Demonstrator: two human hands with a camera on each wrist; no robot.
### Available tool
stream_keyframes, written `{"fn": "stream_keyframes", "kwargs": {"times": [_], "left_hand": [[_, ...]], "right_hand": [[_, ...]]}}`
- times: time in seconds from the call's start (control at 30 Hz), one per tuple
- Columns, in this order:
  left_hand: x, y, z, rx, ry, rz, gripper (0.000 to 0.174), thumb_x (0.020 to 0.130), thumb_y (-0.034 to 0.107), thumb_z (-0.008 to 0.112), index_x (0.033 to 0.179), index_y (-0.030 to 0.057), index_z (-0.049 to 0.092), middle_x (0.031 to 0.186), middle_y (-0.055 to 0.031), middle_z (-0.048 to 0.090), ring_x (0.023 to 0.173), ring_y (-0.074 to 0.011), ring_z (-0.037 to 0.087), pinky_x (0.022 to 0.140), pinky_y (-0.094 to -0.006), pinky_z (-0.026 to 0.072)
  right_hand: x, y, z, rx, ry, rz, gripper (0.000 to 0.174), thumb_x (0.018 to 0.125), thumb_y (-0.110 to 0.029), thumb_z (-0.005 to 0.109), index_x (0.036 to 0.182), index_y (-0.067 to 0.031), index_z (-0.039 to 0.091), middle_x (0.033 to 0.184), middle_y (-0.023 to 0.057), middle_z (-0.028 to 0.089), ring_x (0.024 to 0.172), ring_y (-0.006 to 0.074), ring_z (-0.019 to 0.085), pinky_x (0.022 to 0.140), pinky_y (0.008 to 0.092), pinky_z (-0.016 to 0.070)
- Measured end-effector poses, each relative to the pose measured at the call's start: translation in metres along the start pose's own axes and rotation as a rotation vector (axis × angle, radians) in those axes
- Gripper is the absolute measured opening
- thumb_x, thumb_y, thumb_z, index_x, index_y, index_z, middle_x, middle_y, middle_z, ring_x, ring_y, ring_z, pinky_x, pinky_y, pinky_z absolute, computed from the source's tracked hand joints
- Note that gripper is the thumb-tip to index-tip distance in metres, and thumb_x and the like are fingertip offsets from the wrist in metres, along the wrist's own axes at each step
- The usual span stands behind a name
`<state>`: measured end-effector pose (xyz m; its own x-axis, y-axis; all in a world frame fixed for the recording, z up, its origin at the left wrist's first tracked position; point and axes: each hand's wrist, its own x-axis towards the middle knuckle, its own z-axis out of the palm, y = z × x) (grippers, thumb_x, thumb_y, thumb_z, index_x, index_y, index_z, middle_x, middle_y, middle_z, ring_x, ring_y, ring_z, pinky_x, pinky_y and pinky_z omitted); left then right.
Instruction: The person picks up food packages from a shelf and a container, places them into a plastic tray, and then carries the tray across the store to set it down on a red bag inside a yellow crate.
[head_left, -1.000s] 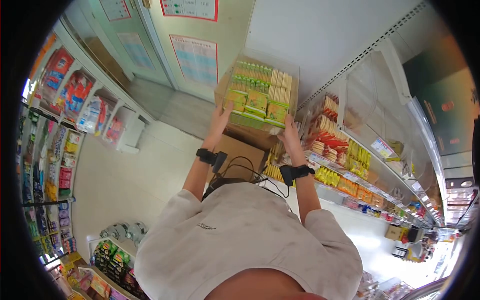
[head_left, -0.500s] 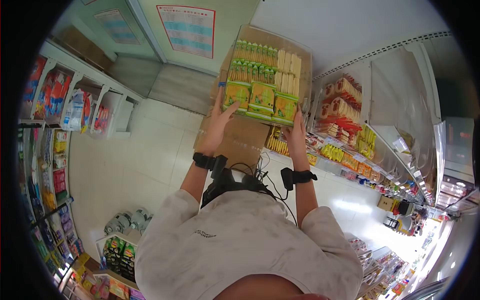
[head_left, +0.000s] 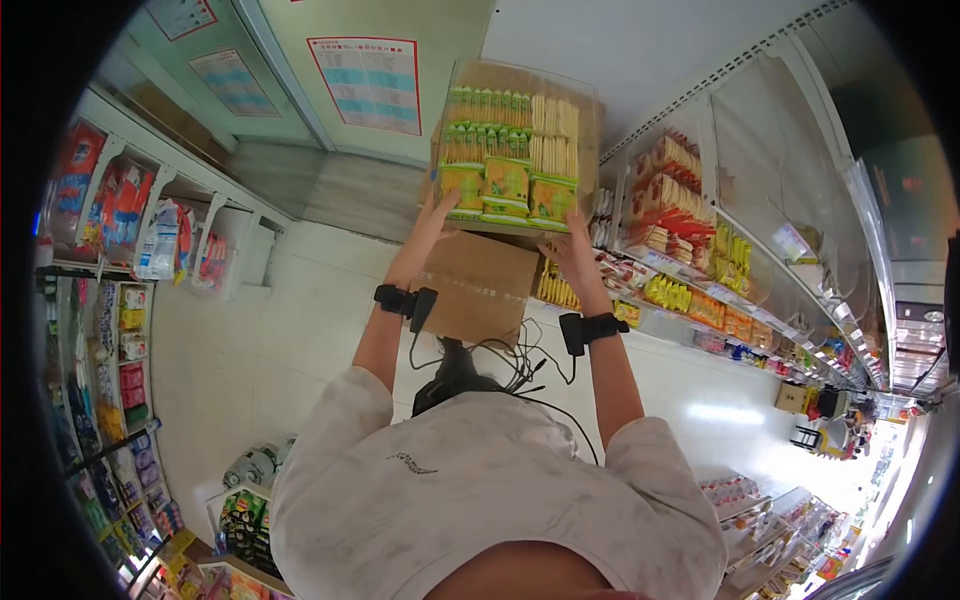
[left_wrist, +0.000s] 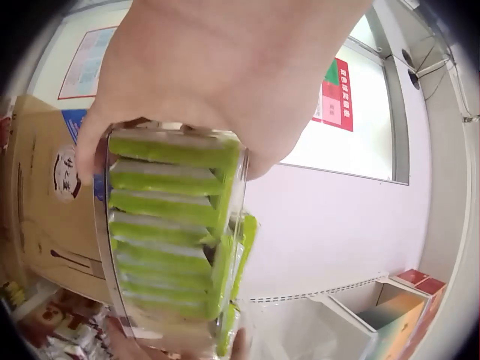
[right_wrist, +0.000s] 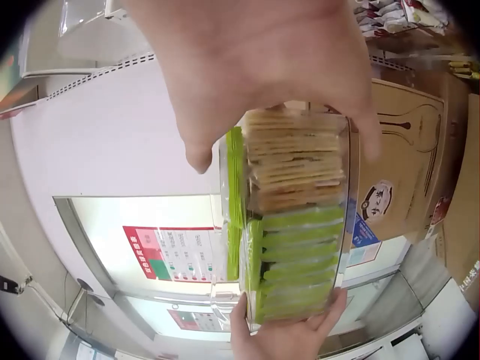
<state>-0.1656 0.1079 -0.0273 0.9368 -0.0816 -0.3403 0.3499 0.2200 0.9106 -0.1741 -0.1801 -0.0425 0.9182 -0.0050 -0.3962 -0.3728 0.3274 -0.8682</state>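
A clear plastic bin (head_left: 522,73) is held in front of me by both hands. Inside are rows of green-wrapped snack packets (head_left: 507,180) and stacks of pale, stick-like snacks (head_left: 555,138). My left hand (head_left: 424,232) grips the near left corner, thumb over the top edge. The near right corner is gripped by my right hand (head_left: 577,262). In the left wrist view, the left hand (left_wrist: 206,71) spans the bin's end, thumb and fingers on opposite sides. The right wrist view shows the right hand (right_wrist: 274,64) spanning the other end likewise.
A cardboard box (head_left: 478,285) is below the bin, and another printed carton (right_wrist: 405,142) stands beside it. Snack shelves (head_left: 690,280) run along the right. Hanging goods fill a rack (head_left: 130,200) on the left. Loose cables (head_left: 510,355) hang at my waist.
The bin rose nearer the head camera, then moved slightly left and farther off, both hands keeping their grip. More of the cardboard box below shows now.
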Motion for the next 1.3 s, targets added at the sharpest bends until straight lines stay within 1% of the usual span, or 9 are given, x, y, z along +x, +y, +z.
{"fn": "stream_keyframes", "kwargs": {"times": [0.13, 0.37, 0.47, 0.73, 0.83, 0.93, 0.97, 1.1, 1.3], "left_hand": [[0.004, -0.031, -0.013, 0.000, -0.093, 0.027, 0.077, 0.098, 0.049, 0.061, 0.151, -0.0005, 0.036, 0.151, -0.0146, 0.041, 0.132, -0.0271, 0.051, 0.108, -0.0390, 0.0476], [0.014, -0.022, -0.022, -0.082, -0.249, -0.087, 0.074, 0.097, 0.043, 0.064, 0.152, 0.0035, 0.034, 0.152, -0.0119, 0.041, 0.133, -0.0286, 0.050, 0.107, -0.0474, 0.0488], [0.007, -0.031, -0.024, -0.067, -0.295, -0.132, 0.075, 0.098, 0.048, 0.062, 0.154, 0.0083, 0.032, 0.155, -0.0103, 0.040, 0.135, -0.0284, 0.049, 0.110, -0.0489, 0.0447], [-0.014, 0.028, -0.015, -0.212, -0.406, -0.034, 0.067, 0.103, 0.050, 0.053, 0.157, 0.0149, 0.035, 0.153, -0.0080, 0.044, 0.140, -0.0209, 0.044, 0.109, -0.0409, 0.0436], [-0.002, 0.027, -0.017, -0.092, -0.309, -0.096, 0.070, 0.099, 0.057, 0.055, 0.155, 0.0171, 0.038, 0.154, -0.0046, 0.044, 0.138, -0.0244, 0.046, 0.107, -0.0542, 0.0400], [0.013, 0.009, -0.014, 0.136, -0.140, -0.131, 0.072, 0.098, 0.061, 0.052, 0.153, 0.0161, 0.037, 0.152, -0.0078, 0.045, 0.135, -0.0286, 0.047, 0.102, -0.0585, 0.0434], [0.009, 0.007, -0.008, 0.194, -0.066, -0.143, 0.075, 0.098, 0.063, 0.051, 0.155, 0.0171, 0.034, 0.153, -0.0094, 0.043, 0.137, -0.0313, 0.045, 0.101, -0.0595, 0.0428], [0.022, -0.024, -0.022, 0.285, -0.010, -0.117, 0.074, 0.099, 0.063, 0.046, 0.157, 0.0191, 0.031, 0.153, -0.0112, 0.044, 0.137, -0.0333, 0.044, 0.100, -0.0611, 0.0433], [-0.008, 0.008, -0.015, 0.127, -0.158, -0.045, 0.079, 0.097, 0.070, 0.048, 0.144, 0.0065, 0.047, 0.139, -0.0145, 0.055, 0.127, -0.0267, 0.053, 0.100, -0.0504, 0.0466]], "right_hand": [[-0.002, 0.009, -0.001, 0.000, -0.048, -0.092, 0.069, 0.094, -0.043, 0.072, 0.145, -0.0089, 0.040, 0.124, 0.0062, 0.056, 0.090, 0.0160, 0.059, 0.102, 0.0466, 0.0514], [-0.011, -0.010, -0.003, -0.083, -0.032, -0.061, 0.071, 0.087, -0.048, 0.074, 0.139, -0.0063, 0.048, 0.122, 0.0102, 0.055, 0.095, 0.0199, 0.061, 0.088, 0.0345, 0.0538], [-0.004, 0.001, -0.012, -0.132, -0.085, -0.074, 0.076, 0.090, -0.050, 0.069, 0.150, -0.0141, 0.040, 0.142, 0.0093, 0.051, 0.128, 0.0236, 0.052, 0.105, 0.0417, 0.0443], [-0.001, -0.008, -0.013, -0.307, -0.134, -0.142, 0.095, 0.092, -0.060, 0.064, 0.159, -0.0050, 0.026, 0.155, 0.0119, 0.041, 0.138, 0.0229, 0.042, 0.112, 0.0365, 0.0357], [0.006, -0.001, -0.011, -0.182, -0.138, -0.142, 0.093, 0.095, -0.064, 0.058, 0.159, -0.0038, 0.028, 0.155, 0.0111, 0.042, 0.141, 0.0223, 0.039, 0.116, 0.0324, 0.0294], [-0.004, -0.011, -0.002, -0.381, 0.016, -0.122, 0.078, 0.100, -0.054, 0.057, 0.160, -0.0114, 0.029, 0.161, 0.0060, 0.032, 0.141, 0.0229, 0.040, 0.112, 0.0404, 0.0367], [-0.009, -0.011, 0.006, -0.333, 0.108, -0.166, 0.083, 0.097, -0.060, 0.057, 0.152, -0.0002, 0.041, 0.153, 0.0127, 0.047, 0.140, 0.0252, 0.043, 0.113, 0.0341, 0.0331], [-0.004, -0.011, -0.002, -0.626, 0.064, -0.387, 0.082, 0.098, -0.060, 0.055, 0.151, 0.0012, 0.042, 0.146, 0.0179, 0.053, 0.136, 0.0271, 0.048, 0.114, 0.0346, 0.0330], [-0.037, -0.007, 0.017, -0.266, 0.030, -0.359, 0.073, 0.104, -0.054, 0.049, 0.151, 0.0014, 0.041, 0.151, 0.0103, 0.048, 0.138, 0.0209, 0.045, 0.114, 0.0317, 0.0325]]}}
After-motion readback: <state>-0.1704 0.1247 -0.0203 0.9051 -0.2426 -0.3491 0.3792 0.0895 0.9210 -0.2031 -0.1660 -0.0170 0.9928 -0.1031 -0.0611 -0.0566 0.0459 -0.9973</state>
